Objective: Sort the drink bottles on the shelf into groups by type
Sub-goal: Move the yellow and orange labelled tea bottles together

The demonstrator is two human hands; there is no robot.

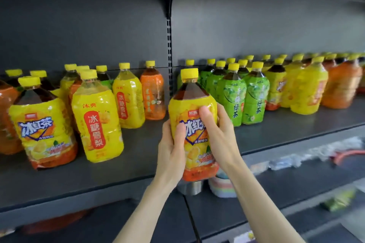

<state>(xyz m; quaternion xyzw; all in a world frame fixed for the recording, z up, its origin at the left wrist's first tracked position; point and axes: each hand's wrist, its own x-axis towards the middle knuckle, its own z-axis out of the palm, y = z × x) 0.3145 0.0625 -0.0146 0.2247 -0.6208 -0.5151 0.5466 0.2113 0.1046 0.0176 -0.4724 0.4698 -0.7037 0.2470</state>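
Here is the dark grey metal shelf [122,167], its front lip running from lower left up to the right, and there is a broad bare strip of deck between that lip and the standing bottles, widest around the slotted black upright post [169,45]. Out in front of the lip, both hands are clamped on one large yellow-labelled plastic bottle of dark iced tea with a yellow cap [192,116], held upright with its orange base hanging past the shelf edge, not resting on the deck. The left hand [171,150] wraps the lower left side, thumb pressed on the label; the right hand [219,130] grips the right side higher up, thumb across the blue lettering. To the left stands a matching iced tea bottle [42,130] near the lip, and just beside it a clear-topped yellow pear-drink bottle [96,122], with a second pear-drink bottle [129,98] and an orange-labelled bottle [153,94] farther back. Right of the held bottle, a cluster of green-labelled green tea bottles [244,96] sits close together, then yellow and orange ones [324,85] blur toward the right edge. An orange bottle at far left is cut off. Items on the lower shelf [296,183] are too smeared to identify.
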